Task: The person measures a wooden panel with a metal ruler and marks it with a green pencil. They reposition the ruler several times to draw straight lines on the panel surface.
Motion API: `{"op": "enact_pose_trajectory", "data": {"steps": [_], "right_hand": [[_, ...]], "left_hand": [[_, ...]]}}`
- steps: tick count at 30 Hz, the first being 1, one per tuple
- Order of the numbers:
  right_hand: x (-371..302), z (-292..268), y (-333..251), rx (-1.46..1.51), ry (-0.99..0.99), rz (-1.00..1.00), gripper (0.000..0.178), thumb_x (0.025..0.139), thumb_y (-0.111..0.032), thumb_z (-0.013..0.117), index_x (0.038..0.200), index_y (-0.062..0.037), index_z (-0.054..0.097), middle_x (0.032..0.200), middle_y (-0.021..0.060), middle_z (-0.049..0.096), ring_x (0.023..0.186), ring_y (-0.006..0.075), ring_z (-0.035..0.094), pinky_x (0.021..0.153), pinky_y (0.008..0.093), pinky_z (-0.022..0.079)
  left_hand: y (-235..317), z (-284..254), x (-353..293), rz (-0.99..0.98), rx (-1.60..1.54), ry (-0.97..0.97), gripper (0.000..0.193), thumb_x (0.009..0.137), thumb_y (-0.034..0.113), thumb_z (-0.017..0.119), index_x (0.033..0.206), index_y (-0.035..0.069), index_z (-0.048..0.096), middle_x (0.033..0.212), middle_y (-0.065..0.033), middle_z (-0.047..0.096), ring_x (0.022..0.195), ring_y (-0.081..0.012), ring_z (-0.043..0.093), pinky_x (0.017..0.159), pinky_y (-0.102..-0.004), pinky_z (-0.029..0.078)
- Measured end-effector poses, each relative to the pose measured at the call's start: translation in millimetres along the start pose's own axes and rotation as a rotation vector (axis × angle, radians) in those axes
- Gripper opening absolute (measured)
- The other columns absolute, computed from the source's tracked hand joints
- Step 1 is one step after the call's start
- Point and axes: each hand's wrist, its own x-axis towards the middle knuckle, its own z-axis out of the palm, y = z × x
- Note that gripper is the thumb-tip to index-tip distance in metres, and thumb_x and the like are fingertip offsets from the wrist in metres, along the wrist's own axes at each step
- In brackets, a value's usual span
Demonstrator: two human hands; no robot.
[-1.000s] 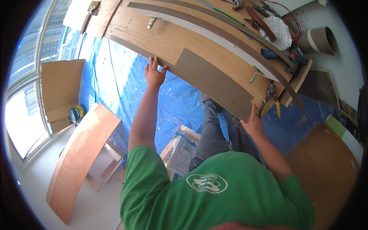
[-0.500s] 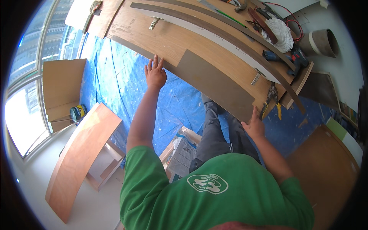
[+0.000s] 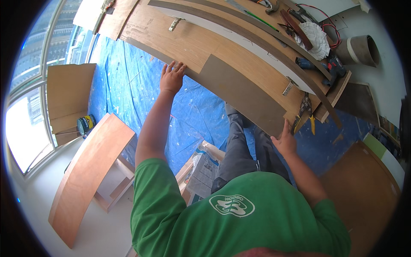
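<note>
Lying flat, the brown sheet (image 3: pixel 244 92) along the near edge of the wooden surface (image 3: pixel 150 32) now has the left hand (image 3: pixel 172 79) bent more closely over its narrow part, grip unclear, while the right hand (image 3: pixel 285 144) stays at its corner, thumb and forefinger apart, both seemingly steadying it

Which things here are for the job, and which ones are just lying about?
Looks like part of the job:
Brown sheet, with the left grip and right grip at its edge
Wooden board underneath it

Probably just lying about:
Yellow-handled snips, near the right grip but not held
Hammer
Green stick
Tin
Cardboard
</note>
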Motion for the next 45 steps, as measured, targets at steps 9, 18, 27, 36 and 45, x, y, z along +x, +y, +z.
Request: {"op": "enact_pose_trajectory", "data": {"steps": [9, 18, 27, 36, 45], "right_hand": [[2, -2, -3, -0.065, -0.058, 0.022, 0.115, 0.080, -0.040, 0.080, 0.162, -0.0012, 0.009, 0.123, 0.0267, 0.066, 0.094, 0.0421, 0.072, 0.077, 0.0481, 0.060], [-2, -14, -7, 0.012, -0.069, 0.018, 0.109, 0.082, -0.039, 0.079, 0.160, -0.0014, 0.013, 0.126, 0.0260, 0.065, 0.092, 0.0408, 0.072, 0.075, 0.0480, 0.059], [-21, -48, -37, 0.404, -0.176, -0.112, 0.028, 0.100, -0.029, 0.065, 0.100, -0.0020, 0.060, 0.092, 0.0189, 0.069, 0.078, 0.0426, 0.066, 0.067, 0.0501, 0.052], [147, -217, -155, 0.582, 0.038, -0.503, 0.019, 0.097, -0.015, 0.064, 0.111, -0.0020, 0.068, 0.077, 0.0060, 0.066, 0.072, 0.0154, 0.061, 0.069, 0.0312, 0.049], [400, -221, -236, -0.195, 0.115, -0.239, 0.022, 0.093, -0.018, 0.065, 0.106, -0.0018, 0.073, 0.106, 0.0169, 0.075, 0.100, 0.0295, 0.073, 0.083, 0.0414, 0.056]], "left_hand": [[0, -3, -2, -0.011, -0.019, -0.031, 0.043, 0.101, 0.028, 0.059, 0.144, 0.026, 0.060, 0.154, 0.0041, 0.055, 0.148, -0.0235, 0.042, 0.126, -0.0471, 0.024], [6, -16, 1, -0.010, -0.014, -0.050, 0.050, 0.097, 0.022, 0.063, 0.146, 0.024, 0.057, 0.155, 0.0022, 0.054, 0.150, -0.0259, 0.040, 0.126, -0.0481, 0.024], [169, -42, -53, -0.154, -1.030, 0.191, 0.026, 0.107, 0.021, 0.052, 0.100, 0.000, 0.066, 0.098, -0.0192, 0.072, 0.094, -0.0388, 0.069, 0.082, -0.0458, 0.053], [260, 3, -209, -0.337, -1.209, -0.496, 0.024, 0.103, 0.025, 0.057, 0.105, 0.004, 0.067, 0.082, -0.0190, 0.069, 0.081, -0.0365, 0.070, 0.073, -0.0479, 0.053], [199, 159, -358, -0.805, -1.256, -0.545, 0.053, 0.088, 0.023, 0.074, 0.136, 0.003, 0.062, 0.118, -0.0186, 0.073, 0.101, -0.0298, 0.073, 0.092, -0.0403, 0.056]]}}
